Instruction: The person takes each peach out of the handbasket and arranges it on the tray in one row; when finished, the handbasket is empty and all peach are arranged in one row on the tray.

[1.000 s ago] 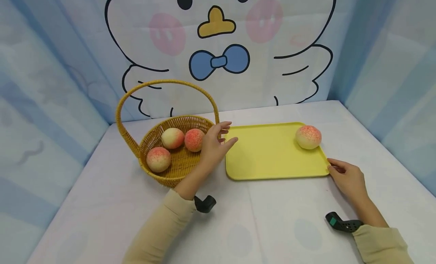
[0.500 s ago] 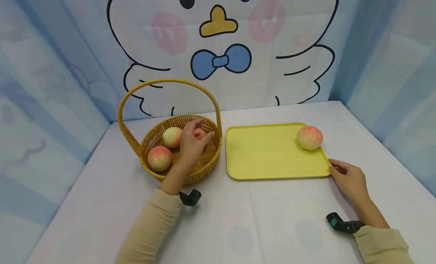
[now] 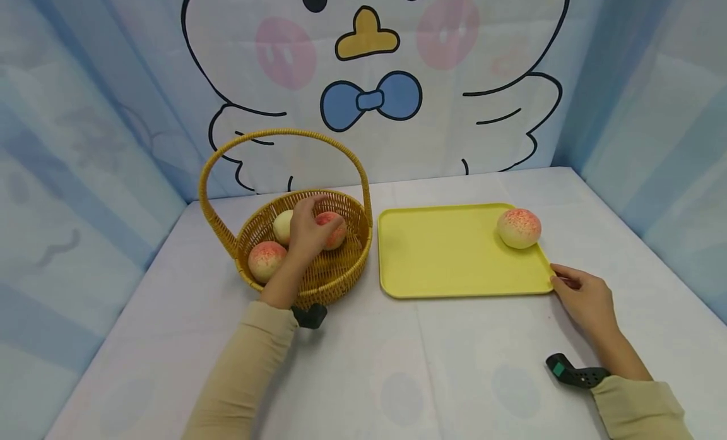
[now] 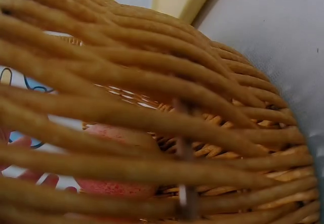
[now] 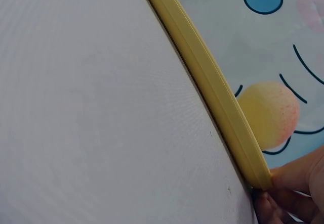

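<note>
In the head view my left hand is inside the wicker basket, thumb and fingers spread beside a red peach. A pale peach is partly hidden behind that hand, and another peach lies at the basket's left. Through the weave in the left wrist view, the fingers show apart from the red peach. My right hand pinches the near right corner of the yellow tray, thumb above and fingers below. One peach rests at the tray's far right.
The basket's tall handle arches over the left arm. White cloth covers the table in front of basket and tray. A printed curtain stands behind, with blue curtains at both sides.
My left hand has moved left from the basket's right rim into the basket, to the red peach. My right hand keeps its place at the tray corner.
</note>
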`<state>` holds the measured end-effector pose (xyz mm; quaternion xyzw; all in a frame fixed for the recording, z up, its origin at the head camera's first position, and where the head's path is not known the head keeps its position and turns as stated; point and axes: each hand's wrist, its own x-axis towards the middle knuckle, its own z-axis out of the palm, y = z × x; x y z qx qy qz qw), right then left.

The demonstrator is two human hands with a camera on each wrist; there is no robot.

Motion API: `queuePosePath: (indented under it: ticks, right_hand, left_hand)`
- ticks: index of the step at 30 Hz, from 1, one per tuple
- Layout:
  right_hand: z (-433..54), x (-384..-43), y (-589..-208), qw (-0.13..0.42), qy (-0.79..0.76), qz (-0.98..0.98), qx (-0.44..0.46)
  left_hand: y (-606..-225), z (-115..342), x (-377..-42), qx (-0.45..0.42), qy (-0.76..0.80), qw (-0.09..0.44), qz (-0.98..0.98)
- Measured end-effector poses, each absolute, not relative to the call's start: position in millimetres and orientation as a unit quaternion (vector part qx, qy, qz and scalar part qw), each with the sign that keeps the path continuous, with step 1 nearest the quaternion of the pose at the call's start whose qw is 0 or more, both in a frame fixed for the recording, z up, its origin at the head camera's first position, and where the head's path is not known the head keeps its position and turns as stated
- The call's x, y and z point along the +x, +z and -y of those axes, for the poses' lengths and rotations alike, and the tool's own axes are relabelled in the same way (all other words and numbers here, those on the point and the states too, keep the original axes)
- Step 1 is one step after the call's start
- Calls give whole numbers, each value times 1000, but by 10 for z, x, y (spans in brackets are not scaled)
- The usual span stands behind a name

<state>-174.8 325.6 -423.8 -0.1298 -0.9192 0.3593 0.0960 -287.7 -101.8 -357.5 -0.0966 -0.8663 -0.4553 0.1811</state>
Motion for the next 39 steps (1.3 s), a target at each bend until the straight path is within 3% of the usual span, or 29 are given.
queuePosePath:
  ticks: [18,39]
  right_hand:
    - [-3294,-1722,-4263,106,352,923,-116]
    - [-3260,-1732,-4258,103,355,921,-126]
  left_hand:
    - [-3641,1034,-2944,-54,-433,91,895]
    - [-3662,1057,-2951,-53,-371,67,925]
